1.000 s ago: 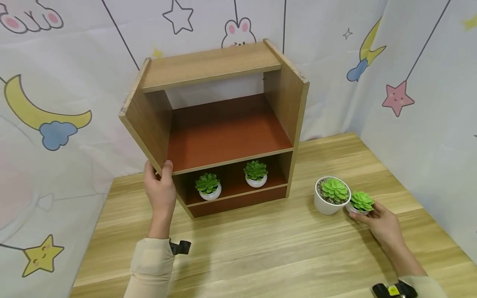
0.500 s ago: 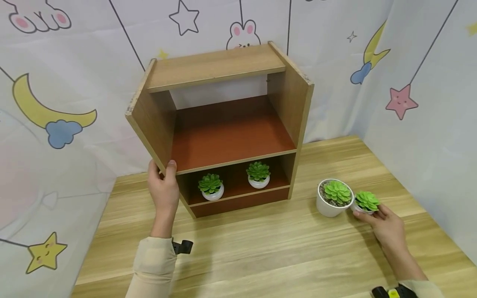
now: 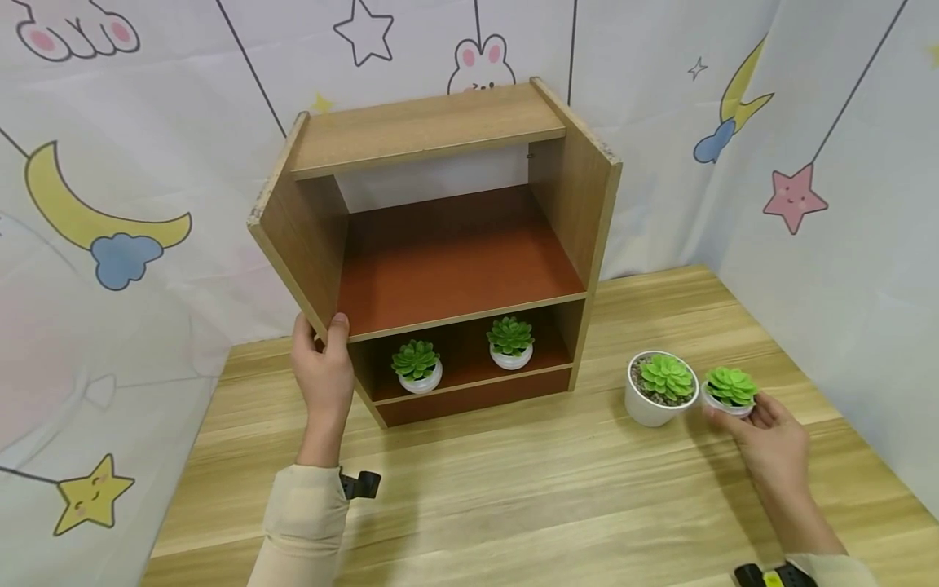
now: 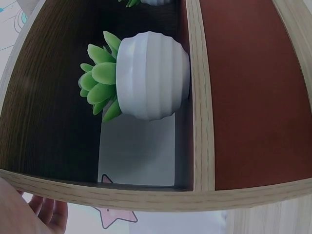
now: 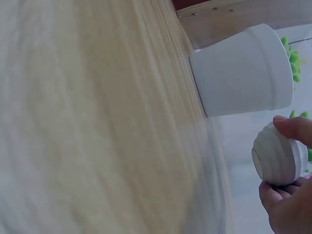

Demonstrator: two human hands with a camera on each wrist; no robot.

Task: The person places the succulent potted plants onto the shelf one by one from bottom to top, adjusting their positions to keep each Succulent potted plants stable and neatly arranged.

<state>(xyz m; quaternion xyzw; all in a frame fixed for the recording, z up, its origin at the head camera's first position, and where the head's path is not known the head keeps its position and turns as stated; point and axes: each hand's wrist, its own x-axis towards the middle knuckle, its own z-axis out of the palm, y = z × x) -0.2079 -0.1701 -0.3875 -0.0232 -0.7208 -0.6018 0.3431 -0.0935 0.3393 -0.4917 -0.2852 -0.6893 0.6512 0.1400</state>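
My left hand [image 3: 323, 379] grips the front edge of the left side panel of a small wooden shelf unit [image 3: 462, 253], thumb on the inner side. Between finger and thumb my right hand [image 3: 778, 444] holds a small potted succulent [image 3: 730, 388] in a ribbed white pot. The right wrist view shows this pot's base [image 5: 258, 165] lifted off the tabletop. Just left of it a larger potted succulent [image 3: 660, 388] stands on the table. On the lower shelf sit two more small succulents, one at left [image 3: 416, 365] and one at right [image 3: 510, 341].
The wooden table [image 3: 528, 489] runs back to a white cloth backdrop [image 3: 645, 98] printed with stars, moons and a rabbit. A second cloth wall [image 3: 866, 269] borders the right side. The unit's red-brown middle shelf [image 3: 455, 269] lies above the lower compartment.
My right hand has moved slightly right and up with the small succulent, leaving a gap beside the larger pot. The left hand keeps its grip on the shelf unit. The view shifted slightly.
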